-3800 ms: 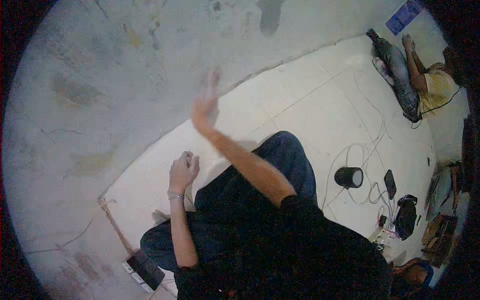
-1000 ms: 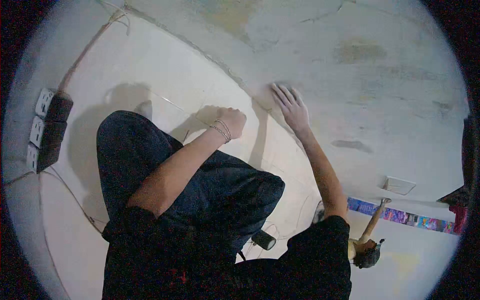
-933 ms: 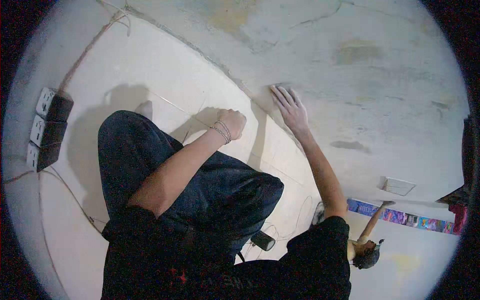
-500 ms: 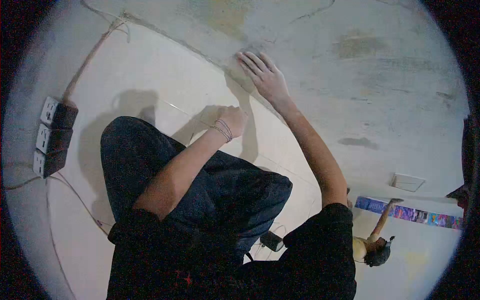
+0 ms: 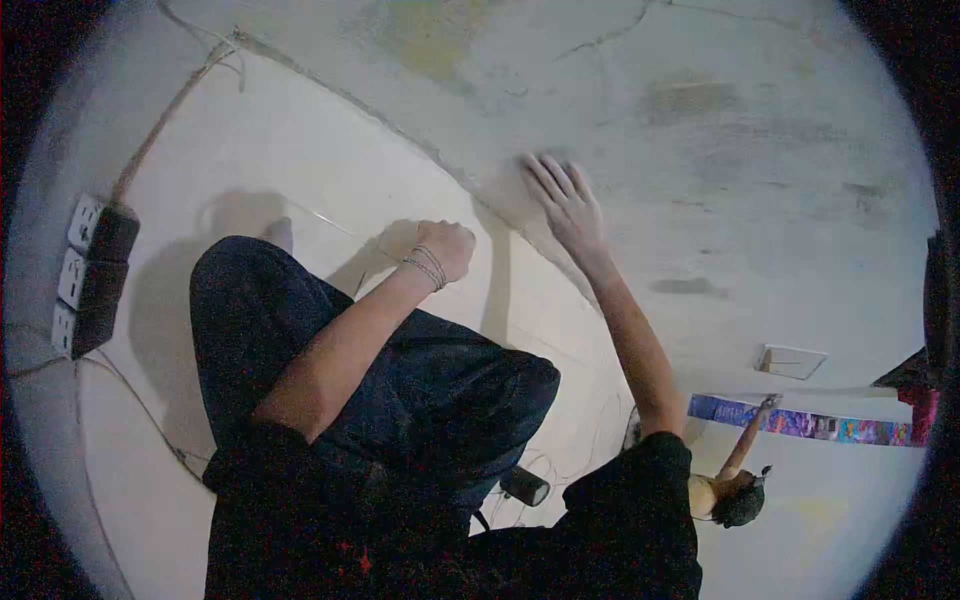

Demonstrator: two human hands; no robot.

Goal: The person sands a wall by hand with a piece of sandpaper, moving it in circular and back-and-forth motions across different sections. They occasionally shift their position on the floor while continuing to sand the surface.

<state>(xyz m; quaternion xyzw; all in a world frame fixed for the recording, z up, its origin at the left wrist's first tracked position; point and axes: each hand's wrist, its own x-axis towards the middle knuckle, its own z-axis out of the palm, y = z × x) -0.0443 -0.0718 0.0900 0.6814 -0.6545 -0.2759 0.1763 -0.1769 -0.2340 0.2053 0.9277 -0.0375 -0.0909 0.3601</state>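
Grey plaster, stained and cracked, makes up the wall (image 5: pixel 720 190) that fills the upper right of the head view. It meets the pale tiled floor (image 5: pixel 300 140) along a curved joint.

Your right hand (image 5: pixel 567 203) lies flat on the wall just above that joint, fingers spread and nothing held. Your left hand (image 5: pixel 446 248) is curled into a fist over the floor, near the joint, with thin bracelets (image 5: pixel 424 268) at the wrist. The view is too small to show whether the fist encloses anything. You are crouched, your dark trouser leg (image 5: pixel 270 310) between the camera and the tiles.

At the left edge a white power strip (image 5: pixel 70 285) carries dark plugs, with a cable (image 5: pixel 165 110) running up towards the joint. A dark roll (image 5: pixel 525 486) with loose wires lies behind your leg. Another person (image 5: pixel 738 498) sits at the lower right, well apart from you, one arm raised. A pale plate (image 5: pixel 790 361) sits on the wall above them.

Risks, as judged:
- Rough plaster could scrape your open palm if you drag it hard.
- Dusty plaster gives poor purchase, so leaning on that hand from a crouch could let it slide and tip you forward.
- Thin wires beside and behind your leg could snag a foot when you shift, pulling on the power strip.
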